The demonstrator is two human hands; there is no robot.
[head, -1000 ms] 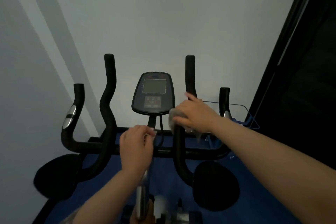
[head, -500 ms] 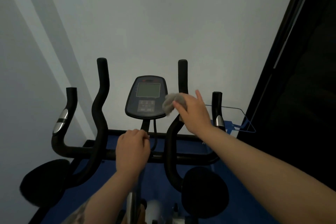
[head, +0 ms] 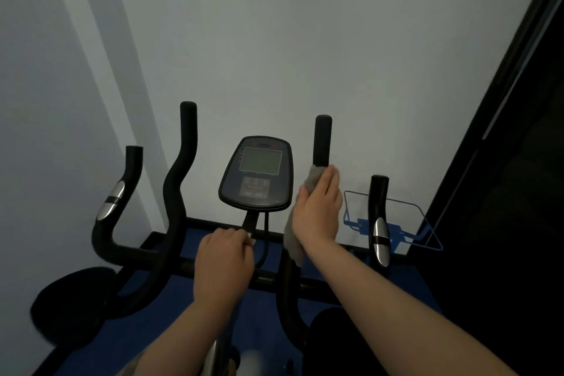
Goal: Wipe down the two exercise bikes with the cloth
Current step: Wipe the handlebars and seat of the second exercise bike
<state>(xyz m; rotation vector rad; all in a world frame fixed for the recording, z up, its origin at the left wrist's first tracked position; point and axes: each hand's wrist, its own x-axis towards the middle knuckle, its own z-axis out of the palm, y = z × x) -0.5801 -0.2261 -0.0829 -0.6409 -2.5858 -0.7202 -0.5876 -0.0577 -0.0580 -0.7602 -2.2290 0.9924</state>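
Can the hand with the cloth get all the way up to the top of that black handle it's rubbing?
Probably yes. The right hand holds the cloth against the inner right handle, just below its top. Only bare grip lies above the fingers, and nothing stands in the way.

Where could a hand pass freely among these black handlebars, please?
Open gap: between the tall left handlebar and the grey console. Crowded: right of the console, where the right hand wraps the grey cloth round the upright bar.
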